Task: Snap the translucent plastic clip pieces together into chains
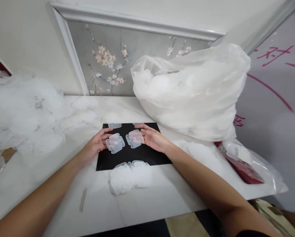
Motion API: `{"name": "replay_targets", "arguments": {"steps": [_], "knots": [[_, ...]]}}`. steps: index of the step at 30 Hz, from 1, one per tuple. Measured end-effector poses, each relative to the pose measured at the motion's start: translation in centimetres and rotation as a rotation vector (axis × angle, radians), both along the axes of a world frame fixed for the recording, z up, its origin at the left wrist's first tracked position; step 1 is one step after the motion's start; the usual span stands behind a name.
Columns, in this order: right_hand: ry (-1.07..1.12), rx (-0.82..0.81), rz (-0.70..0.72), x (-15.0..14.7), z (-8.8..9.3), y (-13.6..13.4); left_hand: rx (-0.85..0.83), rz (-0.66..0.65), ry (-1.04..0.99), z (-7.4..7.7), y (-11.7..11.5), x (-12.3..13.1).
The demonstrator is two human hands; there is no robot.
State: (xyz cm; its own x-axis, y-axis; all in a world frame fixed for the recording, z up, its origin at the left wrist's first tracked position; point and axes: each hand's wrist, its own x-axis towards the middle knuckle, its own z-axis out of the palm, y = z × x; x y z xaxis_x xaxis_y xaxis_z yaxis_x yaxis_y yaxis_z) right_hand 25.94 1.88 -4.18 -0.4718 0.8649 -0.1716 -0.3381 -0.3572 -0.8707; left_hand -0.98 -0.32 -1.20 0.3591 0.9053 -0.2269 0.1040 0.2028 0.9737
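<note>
My left hand (97, 144) grips a frosted, see-through plastic piece (116, 143) by its left edge; the piece is a rounded square with notched sides. Another plastic piece (134, 139) of the same shape is held at its right edge by my right hand (152, 138). A narrow gap separates the two, and both are over a black mat (135, 154). Fingertips show dimly through the plastic. Along the mat's far edge lie similar pieces (115, 125), partly cut off from sight. At its near edge, two overlapping stacks of pieces (131, 176) rest on the white table.
A large, full white plastic bag (192, 95) stands behind on the right. Loose pieces heap up (21, 112) on the left. A clear bag over something red (246, 164) lies at the right edge. A strip of tape (83, 199) sticks to the table (100, 204).
</note>
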Motion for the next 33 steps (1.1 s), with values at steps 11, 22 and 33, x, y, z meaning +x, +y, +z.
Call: {"name": "replay_targets", "arguments": {"steps": [11, 22, 33], "knots": [[-0.067, 0.131, 0.139, 0.4, 0.3, -0.1, 0.065, -0.148, -0.029, -0.4, -0.3, -0.2], [-0.114, 0.272, 0.24, 0.4, -0.9, -0.3, 0.105, -0.218, -0.029, -1.0, -0.2, -0.4], [-0.269, 0.394, 0.172, 0.2, -1.3, -0.4, 0.201, -0.269, 0.126, -0.8, -0.9, -0.6]]}}
